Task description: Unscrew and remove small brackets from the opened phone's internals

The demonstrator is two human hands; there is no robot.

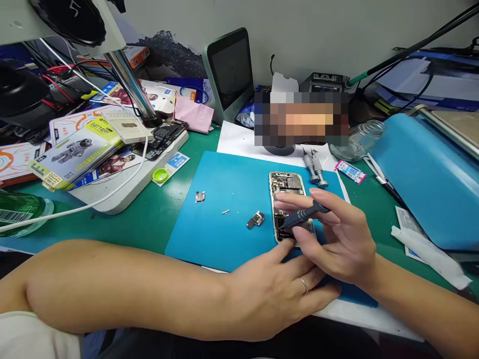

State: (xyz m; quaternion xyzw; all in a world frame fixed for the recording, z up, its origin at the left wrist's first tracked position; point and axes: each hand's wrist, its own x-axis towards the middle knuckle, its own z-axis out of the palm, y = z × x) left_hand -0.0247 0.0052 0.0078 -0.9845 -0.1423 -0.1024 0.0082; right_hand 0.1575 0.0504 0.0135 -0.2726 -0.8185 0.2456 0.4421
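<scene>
An opened smartphone, its inner boards and battery area showing, lies on a blue mat. My right hand pinches a dark grey screwdriver, its tip down at the phone's lower left part. Palm down, my left hand rests at the mat's front edge with fingers spread, one finger against the phone's bottom end. Left of the phone lie a small black-and-silver phone part, a tiny metal piece and a small metal bracket. Part of the phone is hidden behind my right hand.
Two metal screwdrivers lie beyond the phone, near a glass jar. A screen device stands at the back. Boxes pile up at left, with a white cable running across. A blue bag-like item sits at right.
</scene>
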